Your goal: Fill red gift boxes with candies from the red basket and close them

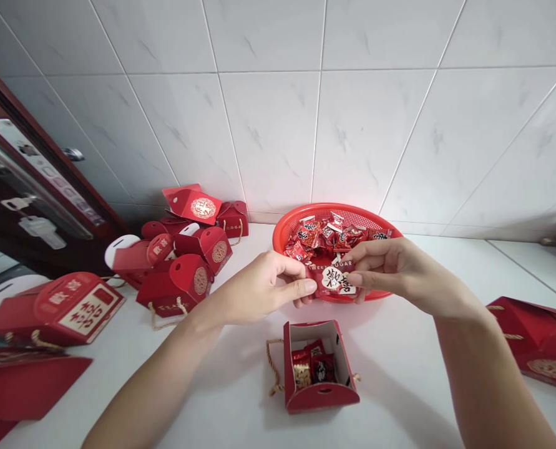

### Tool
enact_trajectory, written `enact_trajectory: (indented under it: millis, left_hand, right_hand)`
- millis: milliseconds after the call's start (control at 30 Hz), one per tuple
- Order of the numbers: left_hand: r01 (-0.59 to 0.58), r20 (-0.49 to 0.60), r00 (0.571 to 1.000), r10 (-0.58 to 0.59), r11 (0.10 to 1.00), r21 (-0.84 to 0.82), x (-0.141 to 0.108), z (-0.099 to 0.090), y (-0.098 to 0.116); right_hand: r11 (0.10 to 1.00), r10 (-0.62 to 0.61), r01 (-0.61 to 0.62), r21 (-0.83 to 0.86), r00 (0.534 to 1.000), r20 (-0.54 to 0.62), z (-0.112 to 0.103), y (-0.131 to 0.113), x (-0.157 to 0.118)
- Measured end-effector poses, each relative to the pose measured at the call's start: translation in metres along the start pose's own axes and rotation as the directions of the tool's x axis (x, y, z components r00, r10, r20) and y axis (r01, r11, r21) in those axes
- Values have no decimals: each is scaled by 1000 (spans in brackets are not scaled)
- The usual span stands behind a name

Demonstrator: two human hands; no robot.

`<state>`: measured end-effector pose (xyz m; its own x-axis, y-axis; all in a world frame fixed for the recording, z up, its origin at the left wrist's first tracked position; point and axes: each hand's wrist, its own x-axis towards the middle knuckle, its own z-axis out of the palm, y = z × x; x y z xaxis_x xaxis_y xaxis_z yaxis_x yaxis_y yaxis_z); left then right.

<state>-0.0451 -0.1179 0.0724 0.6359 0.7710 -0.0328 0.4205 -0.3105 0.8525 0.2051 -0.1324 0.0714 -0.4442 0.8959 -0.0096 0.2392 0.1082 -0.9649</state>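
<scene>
Between my two hands a red candy packet [332, 278] with black characters on a white patch is stretched out flat. My left hand [284, 280] pinches its left end, and my right hand [385, 271] grips its right end. Just behind the packet is a red plastic basket [287, 227] holding several wrapped candies [327, 234]. Below my hands an open red gift box [322, 402] stands on the white tabletop, a twisted rope handle [272, 368] hanging at its left. Several wrapped candies [316, 368] lie inside the box.
Several red gift boxes [175, 287] are grouped at the left, some with white flaps raised. A larger red box [57, 305] sits at far left, and another red box [540, 343] at the right edge. A tiled wall [268, 125] closes off the back; a dark door [39, 206] stands left.
</scene>
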Motion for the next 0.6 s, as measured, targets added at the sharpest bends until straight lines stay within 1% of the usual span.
enact_trajectory:
  millis: [200, 267, 333, 400, 467, 533, 600]
  left_hand:
    - [16, 2, 1000, -16, 999, 28, 0, 1, 1]
    - [3, -4, 1000, -3, 999, 49, -2, 0, 0]
    - [-27, 15, 1000, 26, 996, 88, -5, -2, 0]
    - [-29, 60, 998, 19, 986, 165, -9, -5, 1]
    - [20, 92, 995, -49, 954, 298, -14, -6, 3]
    - [79, 94, 986, -135, 890, 449, -17, -4, 5]
    - [90, 102, 979, -176, 825, 558, -18, -1, 6]
  right_hand:
    - [1000, -2, 2, -14, 1000, -1, 1, 1, 0]
    - [1000, -10, 10, -22, 1000, 0, 1, 1, -1]
    - [999, -22, 22, -35, 1000, 4, 0, -1, -2]
    - [997, -48, 49, -57, 999, 9, -1, -4, -4]
    - [991, -82, 85, -108, 996, 25, 0, -9, -9]
    - [972, -110, 120, -202, 992, 57, 3, -12, -14]
    - [936, -128, 153, -318, 987, 98, 9, -14, -20]
